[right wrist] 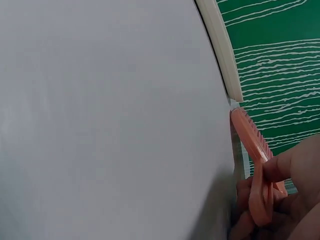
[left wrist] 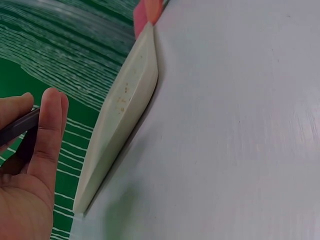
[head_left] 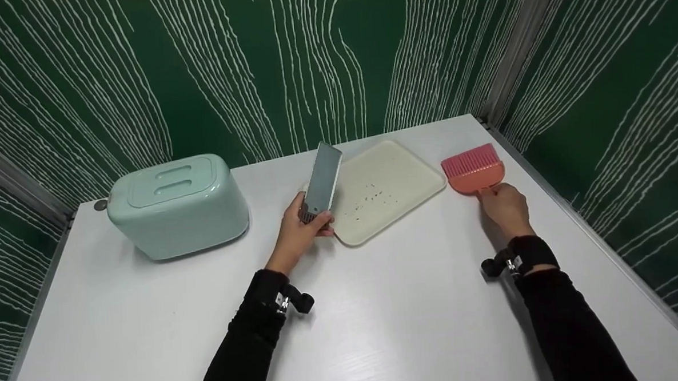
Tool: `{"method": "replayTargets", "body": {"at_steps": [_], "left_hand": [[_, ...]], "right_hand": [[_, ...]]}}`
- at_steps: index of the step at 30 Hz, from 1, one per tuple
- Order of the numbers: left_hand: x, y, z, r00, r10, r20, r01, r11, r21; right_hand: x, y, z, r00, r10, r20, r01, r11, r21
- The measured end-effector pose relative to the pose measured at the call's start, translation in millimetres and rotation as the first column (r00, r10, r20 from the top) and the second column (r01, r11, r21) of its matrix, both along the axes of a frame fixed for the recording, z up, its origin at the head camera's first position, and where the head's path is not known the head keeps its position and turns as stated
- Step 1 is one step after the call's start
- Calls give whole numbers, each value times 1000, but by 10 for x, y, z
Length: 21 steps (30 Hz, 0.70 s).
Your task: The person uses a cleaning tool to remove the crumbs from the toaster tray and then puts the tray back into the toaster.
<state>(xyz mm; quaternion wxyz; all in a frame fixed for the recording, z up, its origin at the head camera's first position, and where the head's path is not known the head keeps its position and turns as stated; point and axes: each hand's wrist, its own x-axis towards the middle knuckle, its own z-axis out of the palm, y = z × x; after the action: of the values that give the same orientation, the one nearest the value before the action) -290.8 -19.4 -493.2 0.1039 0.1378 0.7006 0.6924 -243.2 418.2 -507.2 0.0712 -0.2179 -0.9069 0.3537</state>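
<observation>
My left hand (head_left: 303,229) grips the near end of a long, narrow grey crumb tray (head_left: 324,177), thumb on top, fingers underneath. In the left wrist view its dark edge (left wrist: 19,125) shows between thumb and fingers. The crumb tray is tilted and overlaps the left corner of a cream serving tray (head_left: 400,159), on which dark crumbs (head_left: 368,198) are scattered. My right hand (head_left: 505,206) holds a small brush (head_left: 475,170) by its orange handle, pink bristles pointing away from me. The brush lies beside the serving tray's right corner; the right wrist view shows fingers curled round the handle (right wrist: 257,197).
A mint-green toaster (head_left: 185,217) with two slots on top stands at the left of the white table (head_left: 345,339). Green panels with white wavy lines (head_left: 311,71) enclose the table's back and sides.
</observation>
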Motion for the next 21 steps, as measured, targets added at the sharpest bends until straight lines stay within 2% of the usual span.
{"method": "replayTargets", "body": {"at_steps": [6,10,21], "left_hand": [[-4,-1,23,999,32,44,-33,999,37],[-5,-4,35,996,51,79,-55,997,49],[-9,20,68,990,55,128,-63,996,66]], "right_hand": [[-18,36,-25,999,-15,28,15,1000,5],[-35,40,-43,999,5,52,-6,1000,17],[-45,64,-54,997,57,56,-60,997,51]]}}
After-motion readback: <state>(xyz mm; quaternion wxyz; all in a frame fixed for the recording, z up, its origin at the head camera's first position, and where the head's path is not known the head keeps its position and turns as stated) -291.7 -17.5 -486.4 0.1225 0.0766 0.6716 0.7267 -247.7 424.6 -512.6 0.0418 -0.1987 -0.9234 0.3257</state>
